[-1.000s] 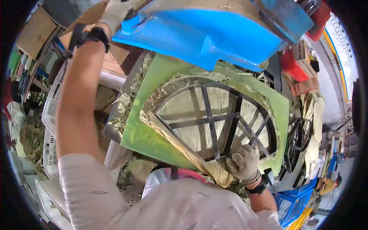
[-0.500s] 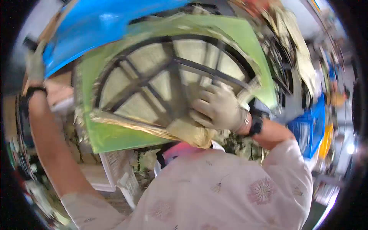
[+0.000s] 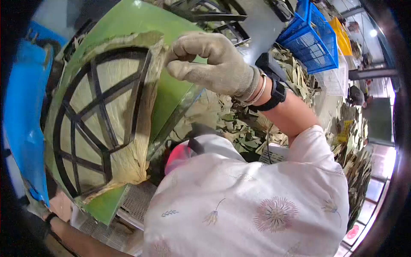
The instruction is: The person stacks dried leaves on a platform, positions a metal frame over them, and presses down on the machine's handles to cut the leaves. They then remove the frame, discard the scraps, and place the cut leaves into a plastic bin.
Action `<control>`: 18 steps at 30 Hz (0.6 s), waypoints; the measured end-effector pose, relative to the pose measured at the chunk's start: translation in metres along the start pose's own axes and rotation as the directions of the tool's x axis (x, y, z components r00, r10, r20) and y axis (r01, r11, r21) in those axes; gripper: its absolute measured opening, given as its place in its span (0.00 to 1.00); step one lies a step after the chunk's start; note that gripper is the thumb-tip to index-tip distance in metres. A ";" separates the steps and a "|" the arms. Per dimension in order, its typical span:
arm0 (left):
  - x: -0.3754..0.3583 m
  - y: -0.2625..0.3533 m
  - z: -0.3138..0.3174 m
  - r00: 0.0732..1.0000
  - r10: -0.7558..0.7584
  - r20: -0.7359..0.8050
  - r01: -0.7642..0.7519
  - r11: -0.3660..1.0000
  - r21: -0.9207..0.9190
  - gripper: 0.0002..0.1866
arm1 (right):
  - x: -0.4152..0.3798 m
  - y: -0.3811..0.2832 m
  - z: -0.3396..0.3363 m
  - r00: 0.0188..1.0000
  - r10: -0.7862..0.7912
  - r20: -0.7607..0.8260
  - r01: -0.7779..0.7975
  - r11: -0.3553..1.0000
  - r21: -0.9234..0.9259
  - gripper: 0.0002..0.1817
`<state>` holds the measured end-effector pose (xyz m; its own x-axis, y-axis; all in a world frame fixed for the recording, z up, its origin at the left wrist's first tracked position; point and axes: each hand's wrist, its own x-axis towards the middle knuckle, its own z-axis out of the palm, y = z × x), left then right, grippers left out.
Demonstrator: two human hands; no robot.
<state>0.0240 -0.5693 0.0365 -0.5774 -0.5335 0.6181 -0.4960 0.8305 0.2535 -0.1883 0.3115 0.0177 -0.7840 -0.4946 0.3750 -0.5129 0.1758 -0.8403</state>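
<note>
A black fan-shaped frame with crossing ribs (image 3: 102, 100) lies on a pale dried leaf sheet (image 3: 122, 85), whose edges stick out past the rim. Beneath both is a green board (image 3: 171, 100). My right hand (image 3: 214, 62), in a light knit glove, is raised at the upper right end of the leaf sheet. Its thumb and fingers are curled into a pinch, and I cannot tell what is between them. Gloved too, my left hand (image 3: 37, 210) is at the lower left, below the blue sheet (image 3: 23, 128); its fingers are lost in shadow.
More black frames (image 3: 209, 13) lie beyond the board. Blue crates (image 3: 310, 40) and a yellow crate (image 3: 341, 34) stand at the upper right. Dried leaf pieces (image 3: 244, 132) are heaped beside the board, and a white perforated basket (image 3: 137, 199) sits below it.
My right hand has left the frame's lower right part and risen to the leaf's edge. My left hand is now low, away from the blue sheet's upper edge. The view has turned.
</note>
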 end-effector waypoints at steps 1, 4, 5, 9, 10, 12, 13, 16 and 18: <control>-0.010 0.025 -0.005 1.000 -0.012 -0.018 0.010 0.990 -0.140 0.34 | -0.004 -0.003 -0.006 0.993 0.113 -0.029 -0.112 0.994 0.006 0.09; -0.022 0.059 -0.004 0.874 -0.486 0.018 0.471 0.836 -0.280 0.31 | -0.007 0.007 -0.011 0.992 -0.031 0.121 0.074 0.926 -0.371 0.08; -0.024 0.067 0.000 0.947 -0.219 -0.236 0.136 0.936 -0.325 0.31 | -0.004 0.005 -0.009 0.994 -0.048 0.101 0.083 0.921 -0.381 0.08; -0.032 0.073 -0.026 0.921 -0.390 -0.017 0.351 0.847 -0.398 0.25 | 0.008 -0.027 0.003 0.931 0.143 0.336 0.183 0.614 -0.768 0.07; -0.043 0.121 -0.036 0.895 -0.441 -0.072 0.323 0.750 -0.578 0.23 | 0.013 -0.035 0.005 0.900 0.235 0.367 0.190 0.545 -0.816 0.07; -0.047 0.169 -0.061 0.894 -0.382 -0.234 0.306 0.902 -0.304 0.25 | 0.025 -0.036 0.013 0.908 0.181 0.378 0.218 0.566 -0.795 0.07; -0.046 0.168 -0.068 0.931 -0.210 -0.297 0.145 0.963 -0.225 0.25 | 0.030 -0.034 0.018 0.909 0.146 0.392 0.240 0.587 -0.774 0.07; -0.121 0.349 -0.119 0.931 0.327 -0.164 -0.355 0.915 -0.191 0.27 | 0.043 -0.034 0.039 0.921 -0.075 0.382 0.356 0.559 -0.749 0.07; -0.161 0.436 -0.125 0.960 0.278 0.042 -0.198 0.775 -0.600 0.25 | 0.054 -0.046 0.057 0.897 -0.158 0.413 0.427 0.553 -0.716 0.07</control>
<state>-0.0181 -0.1012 0.1402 -0.7190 -0.2882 0.6324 0.1186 0.8457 0.5203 -0.1869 0.2280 0.0545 -0.4782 -0.8228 0.3072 -0.8683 0.4955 -0.0243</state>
